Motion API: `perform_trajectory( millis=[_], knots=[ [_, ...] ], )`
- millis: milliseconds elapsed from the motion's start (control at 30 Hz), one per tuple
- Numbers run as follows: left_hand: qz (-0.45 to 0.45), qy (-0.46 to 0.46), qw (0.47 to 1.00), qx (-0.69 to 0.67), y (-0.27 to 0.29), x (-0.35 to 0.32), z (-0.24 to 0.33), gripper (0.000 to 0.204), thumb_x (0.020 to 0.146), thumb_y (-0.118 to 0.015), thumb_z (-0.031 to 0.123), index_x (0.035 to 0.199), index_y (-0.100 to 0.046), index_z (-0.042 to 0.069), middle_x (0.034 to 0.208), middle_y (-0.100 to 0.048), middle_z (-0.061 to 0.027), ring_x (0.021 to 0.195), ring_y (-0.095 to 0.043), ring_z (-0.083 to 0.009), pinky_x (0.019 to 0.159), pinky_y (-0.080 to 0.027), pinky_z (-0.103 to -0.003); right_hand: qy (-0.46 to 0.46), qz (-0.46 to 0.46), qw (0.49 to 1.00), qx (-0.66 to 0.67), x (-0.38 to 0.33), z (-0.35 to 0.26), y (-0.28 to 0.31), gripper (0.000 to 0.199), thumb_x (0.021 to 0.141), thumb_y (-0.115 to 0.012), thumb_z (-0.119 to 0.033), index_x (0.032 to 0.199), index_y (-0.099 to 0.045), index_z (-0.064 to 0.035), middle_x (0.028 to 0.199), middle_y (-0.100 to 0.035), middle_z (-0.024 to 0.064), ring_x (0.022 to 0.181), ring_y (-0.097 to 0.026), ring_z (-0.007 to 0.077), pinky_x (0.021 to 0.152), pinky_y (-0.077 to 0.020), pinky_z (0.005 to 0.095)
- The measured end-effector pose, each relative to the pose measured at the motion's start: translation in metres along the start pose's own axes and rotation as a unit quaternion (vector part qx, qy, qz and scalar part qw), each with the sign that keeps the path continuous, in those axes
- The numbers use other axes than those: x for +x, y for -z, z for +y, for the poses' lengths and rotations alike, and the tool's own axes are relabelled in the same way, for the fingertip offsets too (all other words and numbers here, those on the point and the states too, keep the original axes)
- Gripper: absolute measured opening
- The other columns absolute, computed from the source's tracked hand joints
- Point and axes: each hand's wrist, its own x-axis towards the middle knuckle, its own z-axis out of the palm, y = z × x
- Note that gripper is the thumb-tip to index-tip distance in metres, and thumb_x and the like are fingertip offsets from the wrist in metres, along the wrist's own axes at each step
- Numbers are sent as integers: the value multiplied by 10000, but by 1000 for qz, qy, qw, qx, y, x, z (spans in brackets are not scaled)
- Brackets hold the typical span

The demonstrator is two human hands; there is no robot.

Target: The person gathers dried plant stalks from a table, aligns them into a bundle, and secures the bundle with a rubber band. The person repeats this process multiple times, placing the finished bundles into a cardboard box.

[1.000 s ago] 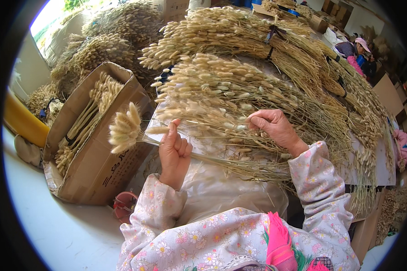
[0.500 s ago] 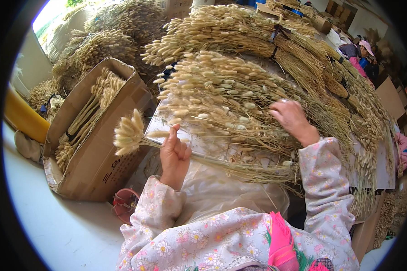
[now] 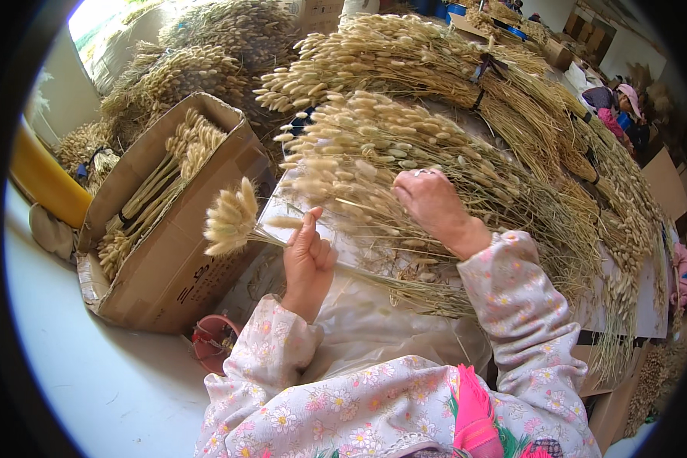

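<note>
My left hand is closed around the stems of a small bunch of dried bunny tail grass, its fluffy cream heads fanned out to the left. A single head lies apart from the bunch, just by my thumb. Over the loose pile of bunny tail grass on the table, my right hand is bent with its fingers drawn together. Their tips point down-left among the heads, and whatever is between them is hidden.
To the left stands a cardboard box with tied bundles inside, near a reddish bucket and a yellow pipe. Tied grass bundles line the table's far side. Another person bends over at the far right.
My right hand has moved left across the pile, toward my left hand. The left hand still grips its bunch. The whole view has shifted slightly.
</note>
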Motion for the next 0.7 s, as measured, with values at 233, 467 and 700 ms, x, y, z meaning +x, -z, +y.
perform_trajectory(
  millis=[233, 467, 700],
  knots=[
    [0, -5, 1000, 6, -11, 0, 4, 261, 965, -567, 244, 1141, -597, 54, 517, -204, 84, 417, -168, -40, 412, -150, -240, -34, 16, 996, 84, -11, -23, 24, 141, 923, -567, -235, 884, -566, -100, 682, -628, 146, 656, -639, 344, 547, -500, 440],
    [-33, -3, 997, 76, -21, -5, 9, 325, 963, -563, 255, 1226, -559, 64, 526, -185, 96, 426, -153, -38, 421, -170, -229, 27, -26, 999, -7, -19, -47, 21, 49, 868, -562, -143, 865, -534, -103, 657, -617, 104, 652, -662, 295, 536, -519, 401],
    [-14, -3, 1000, 14, -31, -11, 16, 228, 941, -598, 187, 1130, -589, 60, 515, -228, 94, 427, -189, -37, 428, -165, -233, 37, -58, 997, -28, -24, -53, 24, 22, 825, -549, -77, 844, -538, -81, 723, -623, 101, 708, -669, 285, 569, -527, 392]
  ],
)
